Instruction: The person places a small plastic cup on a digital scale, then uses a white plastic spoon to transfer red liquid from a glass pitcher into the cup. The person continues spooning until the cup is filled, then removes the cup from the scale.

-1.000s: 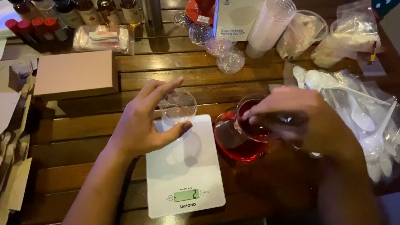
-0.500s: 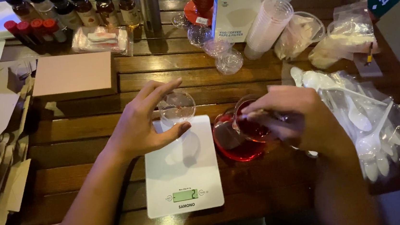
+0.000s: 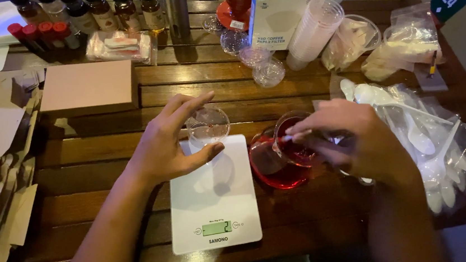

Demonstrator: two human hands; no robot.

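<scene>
Scale (image 3: pixel 213 197), white, lies at the lower centre on our table (image 3: pixel 107 175). Our left hand (image 3: pixel 169 142) curls loosely around a small clear cup (image 3: pixel 208 126) at the scale's far edge. Right of centre, our right hand (image 3: pixel 357 137) pinches a thin stick over a carafe (image 3: pixel 275 164) of red liquid. Bottles (image 3: pixel 101 10) line the top left.

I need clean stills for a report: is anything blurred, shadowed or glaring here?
Head view: right hand is motion-blurred over the glass carafe; left hand is sharp and shadows the white scale; lighting dim and warm.
</scene>
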